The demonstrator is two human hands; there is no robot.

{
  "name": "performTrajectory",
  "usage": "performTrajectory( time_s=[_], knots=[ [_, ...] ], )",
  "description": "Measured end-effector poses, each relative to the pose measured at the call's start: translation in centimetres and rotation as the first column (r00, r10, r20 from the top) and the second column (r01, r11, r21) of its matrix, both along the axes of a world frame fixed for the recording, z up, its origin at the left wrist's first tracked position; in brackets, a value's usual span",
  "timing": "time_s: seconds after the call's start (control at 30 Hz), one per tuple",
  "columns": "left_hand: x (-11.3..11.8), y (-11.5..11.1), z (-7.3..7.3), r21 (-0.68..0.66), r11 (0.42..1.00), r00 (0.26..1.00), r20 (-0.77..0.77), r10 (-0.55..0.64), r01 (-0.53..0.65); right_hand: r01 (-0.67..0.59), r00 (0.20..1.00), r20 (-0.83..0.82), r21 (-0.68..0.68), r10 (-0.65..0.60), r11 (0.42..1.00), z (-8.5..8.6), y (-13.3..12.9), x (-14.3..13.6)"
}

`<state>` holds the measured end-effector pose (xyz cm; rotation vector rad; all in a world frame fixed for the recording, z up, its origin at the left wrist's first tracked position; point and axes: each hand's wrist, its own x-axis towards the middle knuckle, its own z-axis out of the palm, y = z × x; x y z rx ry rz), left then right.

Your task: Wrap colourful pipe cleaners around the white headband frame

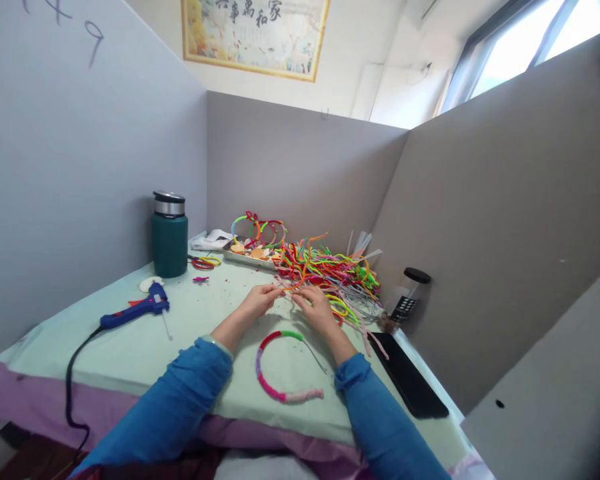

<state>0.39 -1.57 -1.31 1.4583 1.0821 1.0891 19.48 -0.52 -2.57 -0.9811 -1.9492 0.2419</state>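
Observation:
An orange fuzzy stick (293, 287) stretches between my two hands, above the table's middle. My left hand (261, 300) pinches its left end. On the other side my right hand (314, 307) has its fingers closed on the same stick. Just below the hands lies an open ring (261, 367) wrapped in red, green, purple, pink and pale pink, with bare wire showing at its upper right end. A heap of coloured fuzzy sticks (330, 267) rises right behind my right hand.
At the left are a blue glue gun (135, 311) with a black cord, a green bottle (169, 240) and scissors (205, 262). A tray (250, 260) with wrapped rings stands behind. A black slab (410, 380) and a clear container (405, 303) are at the right. Partitions surround the table.

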Motion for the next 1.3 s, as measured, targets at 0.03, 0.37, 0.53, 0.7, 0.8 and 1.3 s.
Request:
performTrajectory(
  time_s=[0.03, 0.37, 0.53, 0.7, 0.8, 1.3],
  knots=[
    [0.1, 0.0, -0.1, 0.005, 1.0, 0.999, -0.036, -0.011, 0.011, -0.038, 0.998, -0.058, -0.052, 0.035, 0.998, 0.1, -0.1, -0.4],
    [0.8, -0.3, -0.7, 0.066, 0.99, 0.977, -0.181, -0.109, 0.123, -0.216, 0.863, -0.504, -0.327, 0.024, 0.92, -0.1, -0.3, -1.5],
    [0.7, -0.4, -0.5, 0.078, 0.961, 0.95, -0.193, -0.245, 0.264, -0.361, 0.753, -0.658, -0.417, -0.003, 0.834, -0.1, -0.3, -1.4],
    [0.7, 0.0, -0.9, 0.126, 0.946, 0.937, -0.229, -0.264, 0.298, -0.384, 0.743, -0.669, -0.428, -0.001, 0.818, 0.0, -0.3, -0.9],
    [1.0, -0.2, -1.2, 0.23, 0.945, 0.919, -0.369, -0.137, 0.234, -0.207, 0.802, -0.596, -0.349, -0.046, 0.914, 0.2, 0.0, -0.4],
    [2.1, -2.0, -0.5, 0.358, 0.837, 0.778, -0.616, -0.12, 0.413, -0.162, 0.824, -0.566, -0.254, -0.011, 0.954, -0.2, 0.5, 0.4]
  ],
)
